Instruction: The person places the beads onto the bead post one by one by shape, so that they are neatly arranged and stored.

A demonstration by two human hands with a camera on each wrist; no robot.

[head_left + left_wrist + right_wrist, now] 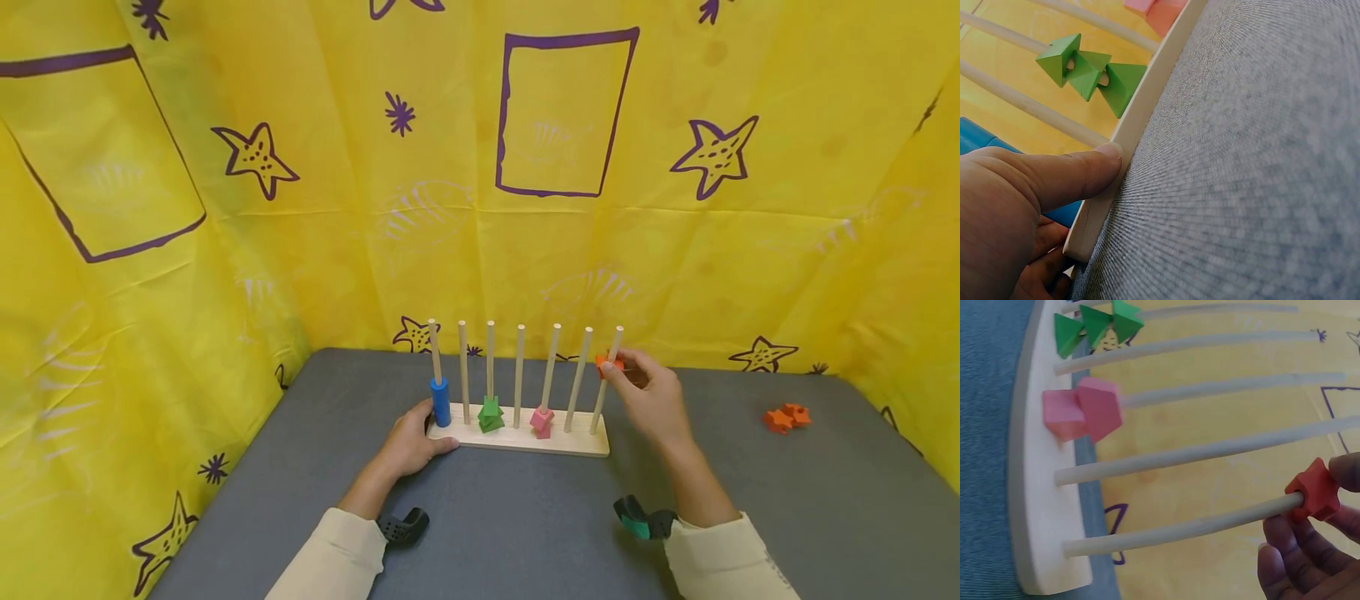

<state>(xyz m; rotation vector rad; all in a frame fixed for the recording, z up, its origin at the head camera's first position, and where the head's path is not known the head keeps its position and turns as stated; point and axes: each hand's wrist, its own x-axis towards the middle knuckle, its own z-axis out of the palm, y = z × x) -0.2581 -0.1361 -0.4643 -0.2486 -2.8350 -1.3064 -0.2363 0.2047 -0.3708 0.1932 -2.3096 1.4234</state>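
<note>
A pale wooden base with several upright pegs rests on the table. My left hand grips its left end, the thumb lying on the front edge. My right hand pinches an orange star bead that is threaded on the upper part of the rightmost peg. Blue cylinder beads are stacked on the leftmost peg. Green triangular beads sit on the third peg, and pink beads on the fifth. In the left wrist view, the thumb partly covers the blue beads.
Loose orange star beads lie on the grey tabletop to the right. A yellow patterned cloth hangs behind the table and along both sides. Dark bands are worn at both wrists.
</note>
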